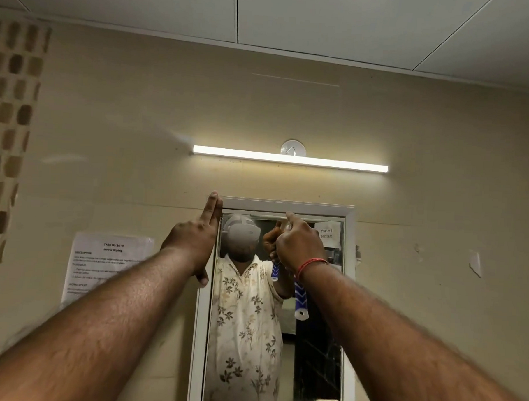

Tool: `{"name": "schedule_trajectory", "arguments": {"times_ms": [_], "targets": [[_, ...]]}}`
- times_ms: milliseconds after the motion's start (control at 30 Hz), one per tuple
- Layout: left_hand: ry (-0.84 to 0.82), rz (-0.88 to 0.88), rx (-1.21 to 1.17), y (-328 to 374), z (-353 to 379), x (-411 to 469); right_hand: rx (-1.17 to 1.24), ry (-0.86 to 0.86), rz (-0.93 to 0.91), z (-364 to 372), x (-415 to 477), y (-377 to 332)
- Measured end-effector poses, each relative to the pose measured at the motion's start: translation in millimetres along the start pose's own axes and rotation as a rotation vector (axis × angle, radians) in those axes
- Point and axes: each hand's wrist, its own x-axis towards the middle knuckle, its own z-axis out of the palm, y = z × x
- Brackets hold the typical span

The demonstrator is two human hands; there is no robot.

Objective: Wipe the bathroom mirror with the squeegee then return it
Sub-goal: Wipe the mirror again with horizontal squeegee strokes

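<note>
- The right hand [300, 244] is wrapped around the squeegee [301, 296], its blade up at the mirror [317, 354] top — likely placed for a downward pull.
- The left hand [194, 242], fingers flat and together, rests against the mirror frame [202, 319] — probably bracing.
- A light bar [289, 159] sits above, a paper notice [109, 263] left; nothing blocks the glass.

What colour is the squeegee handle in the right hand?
Blue with white markings and a white end, on the squeegee handle below the right hand; head view.
</note>
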Motion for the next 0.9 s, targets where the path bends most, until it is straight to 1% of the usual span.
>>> {"name": "schedule_trajectory", "arguments": {"times_ms": [267, 533, 733, 900], "targets": [[-0.019, -0.030, 0.015, -0.7, 4.5, 2.4, -0.060, -0.049, 0.007, 2.9, 14.0, 0.2], [-0.027, 0.024, 0.016, 1.9, 6.4, -1.4, -0.061, -0.050, 0.035, 11.3, 12.6, 4.5], [-0.042, 0.028, 0.082, 8.7, 2.9, -13.7, -0.093, -0.062, 0.029, 21.4, -6.5, 15.3], [-0.030, 0.027, 0.051, 8.4, 15.0, -24.6, -0.078, -0.073, 0.052, 38.2, -35.1, 32.9]]}}
